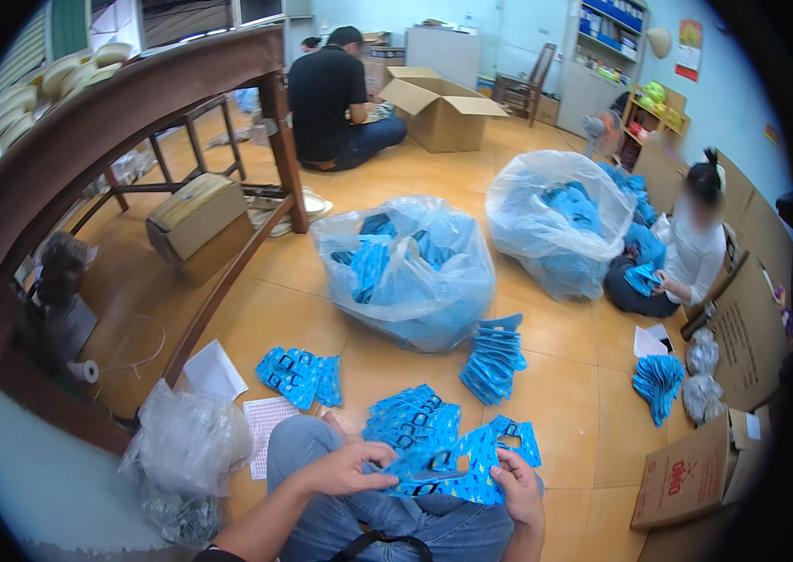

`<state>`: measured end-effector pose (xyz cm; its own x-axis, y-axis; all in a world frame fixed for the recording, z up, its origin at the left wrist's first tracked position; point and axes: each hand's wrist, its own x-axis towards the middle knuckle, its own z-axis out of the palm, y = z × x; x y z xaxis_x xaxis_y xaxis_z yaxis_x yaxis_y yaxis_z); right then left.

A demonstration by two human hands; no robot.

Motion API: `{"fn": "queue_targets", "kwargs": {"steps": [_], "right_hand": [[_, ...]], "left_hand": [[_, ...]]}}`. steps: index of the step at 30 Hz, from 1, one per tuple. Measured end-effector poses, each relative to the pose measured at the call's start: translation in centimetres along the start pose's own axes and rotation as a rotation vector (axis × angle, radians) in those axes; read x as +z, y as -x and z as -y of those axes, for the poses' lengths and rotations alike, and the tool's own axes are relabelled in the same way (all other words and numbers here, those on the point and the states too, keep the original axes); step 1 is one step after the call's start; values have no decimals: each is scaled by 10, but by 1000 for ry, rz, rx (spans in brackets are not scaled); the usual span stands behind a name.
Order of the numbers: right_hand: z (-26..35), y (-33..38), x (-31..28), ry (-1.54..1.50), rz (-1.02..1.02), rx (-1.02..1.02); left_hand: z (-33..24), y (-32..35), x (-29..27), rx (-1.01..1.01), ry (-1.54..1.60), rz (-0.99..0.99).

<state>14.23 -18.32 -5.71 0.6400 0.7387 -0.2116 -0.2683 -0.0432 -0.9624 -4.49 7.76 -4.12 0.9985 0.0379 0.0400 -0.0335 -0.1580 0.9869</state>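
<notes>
On the lap, over blue jeans [387, 525]: fan of blue packet cards [457, 473], spread across both knees; left hand [345, 468] pinching the fan's left edge, fingers closed on a card; right hand [520, 487] gripping the fan's right side, thumb on top; just ahead on the tiled floor [565, 393], a loose heap of the same cards [411, 417]; further stacks to the left [300, 375] and ahead right [493, 361]; beyond, two clear plastic sacks [406, 272] [560, 220] filled with blue packets; crumpled clear bag [189, 440] beside the left knee; seated person in white [691, 253] at right, sorting cards; seated person in black [331, 98] by an open carton [439, 108]
</notes>
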Motion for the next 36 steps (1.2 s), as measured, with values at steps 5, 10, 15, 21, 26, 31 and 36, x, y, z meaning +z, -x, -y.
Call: {"fn": "queue_targets", "kwargs": {"steps": [5, 10, 15, 21, 26, 31, 36], "right_hand": [[-5, -3, 10, 44, 104, 14], [9, -4, 20, 31, 235, 95], [32, -10, 40, 109, 163, 18], [54, -10, 56, 305, -73, -197], [69, 2, 62, 608, -145, -591], [78, -3, 62, 566, -210, -620], [77, -7, 58, 535, -241, -676]], "left_hand": [[-17, 4, 10, -72, -41, -92], [-28, -5, 9, -165, 127, -57], [-39, -17, 14, -276, 194, -15], [-49, -27, 16, -12, -165, -335], [-59, -38, 32, -3, -137, -557], [-72, -38, 30, -18, 25, -480], [-73, -40, 18, 205, -156, -305]]}}
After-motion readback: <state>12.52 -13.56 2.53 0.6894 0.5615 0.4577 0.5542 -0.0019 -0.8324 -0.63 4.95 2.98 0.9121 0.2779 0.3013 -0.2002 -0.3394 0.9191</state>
